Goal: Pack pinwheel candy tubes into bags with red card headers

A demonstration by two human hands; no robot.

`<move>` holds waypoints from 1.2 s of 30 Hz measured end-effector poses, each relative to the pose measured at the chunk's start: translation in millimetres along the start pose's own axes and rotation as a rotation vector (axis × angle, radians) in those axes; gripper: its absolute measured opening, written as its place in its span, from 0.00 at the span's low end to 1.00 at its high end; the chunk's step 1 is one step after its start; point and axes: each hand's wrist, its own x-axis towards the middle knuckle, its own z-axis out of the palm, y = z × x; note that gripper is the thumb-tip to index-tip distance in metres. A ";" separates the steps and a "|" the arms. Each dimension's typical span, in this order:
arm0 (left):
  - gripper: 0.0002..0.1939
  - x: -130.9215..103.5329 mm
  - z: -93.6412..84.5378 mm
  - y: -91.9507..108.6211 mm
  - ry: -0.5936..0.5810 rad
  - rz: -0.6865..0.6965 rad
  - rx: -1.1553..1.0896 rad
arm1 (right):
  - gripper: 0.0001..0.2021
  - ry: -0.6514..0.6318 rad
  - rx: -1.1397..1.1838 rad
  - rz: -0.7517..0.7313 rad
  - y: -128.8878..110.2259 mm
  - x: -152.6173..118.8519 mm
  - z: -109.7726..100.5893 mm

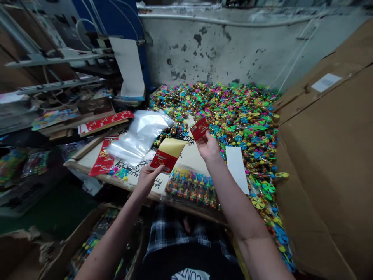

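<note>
Tabletop [194,158] — right hand [209,147] (farther forward) pinches red card [199,129].

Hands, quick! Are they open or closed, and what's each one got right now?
Left hand: closed, holding a red-and-yellow printed card.
Right hand: closed, holding a small red card.

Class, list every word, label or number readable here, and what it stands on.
"Chocolate bean": red-and-gold card in the left hand.
"CONT", rest unclear: black shirt.
Too small or blurred: small red card in right hand; red sheets at left; white label on carton.
</note>
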 end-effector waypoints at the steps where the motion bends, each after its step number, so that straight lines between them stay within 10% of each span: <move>1: 0.18 0.9 -1.0 -2.7 0.010 -0.014 -0.014 | 0.08 -0.003 0.002 0.032 3.1 -0.1 2.8; 8: 0.28 17.9 -20.3 -29.1 0.172 -0.236 -0.185 | 0.07 -0.187 -0.152 0.037 40.2 -6.6 7.4; 14: 0.31 29.6 -49.8 -18.9 0.482 0.000 -0.007 | 0.12 -0.333 -0.400 0.031 87.1 -9.8 9.6; 24: 0.17 43.6 -44.7 -3.3 0.114 -0.049 -0.094 | 0.16 -0.643 -0.709 0.110 127.0 -27.8 16.4; 32: 0.16 52.9 -52.7 -9.4 0.223 -0.115 -0.237 | 0.11 -0.736 -1.004 -0.353 116.1 -9.3 8.9; 36: 0.16 56.9 -57.6 -8.9 0.296 -0.157 -0.277 | 0.12 -0.695 -1.118 -0.289 112.9 -16.3 -8.3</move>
